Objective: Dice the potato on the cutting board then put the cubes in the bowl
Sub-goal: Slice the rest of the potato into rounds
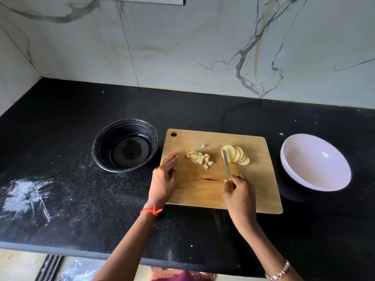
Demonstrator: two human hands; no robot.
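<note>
Head view, steeply down over countertop [81, 199]

Your board [221, 191] is pale wood with a matt, lightly stained face, and it sits on a black speckled stone counter [60, 122] that shines faintly and carries a chalky white smear at your left. The wall [162, 41] behind is smooth, veined marble-look slab. Your knife [226, 165] has a dull metal blade and a yellow handle that looks plastic, the white bowl [315, 162] is smooth and glossy, and the black bowl [125, 145] gleams wetly inside.
</note>
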